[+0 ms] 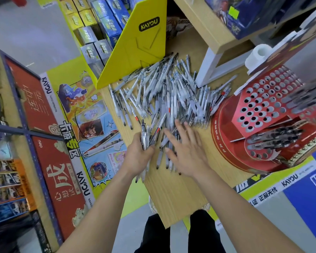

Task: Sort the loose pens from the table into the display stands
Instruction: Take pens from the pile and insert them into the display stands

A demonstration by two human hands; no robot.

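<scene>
Closest to me, past the bare near end of the bench [171,194], a white strip [290,179] off its right edge reads KAYOU. Just beyond, both hands work at the edge of the heap. The left hand [137,157] has its grip closed round a bundle [144,138] of clear pens, held roughly along the near-to-far line. The right hand [186,152] is wide, fingers straight and spread, lying flat on loose pens just beside that bundle; it holds nothing. The pens under it lie mostly the same way, long axis running away from me, dark tips at the near side. Beyond the fingertips the main pile [164,92] fans out across the bench, white and clear barrels crossing at all angles. The red display stand [263,103] sits to the right of the pile, so I judge the right hand the nearer one to it. Many holes in its sloped face are vacant, while a lower tier [275,137] already carries dark pens. Lettering on its round base is too small for me to read. Farther back a yellow panel [144,44] also reads KAYOU.
</scene>
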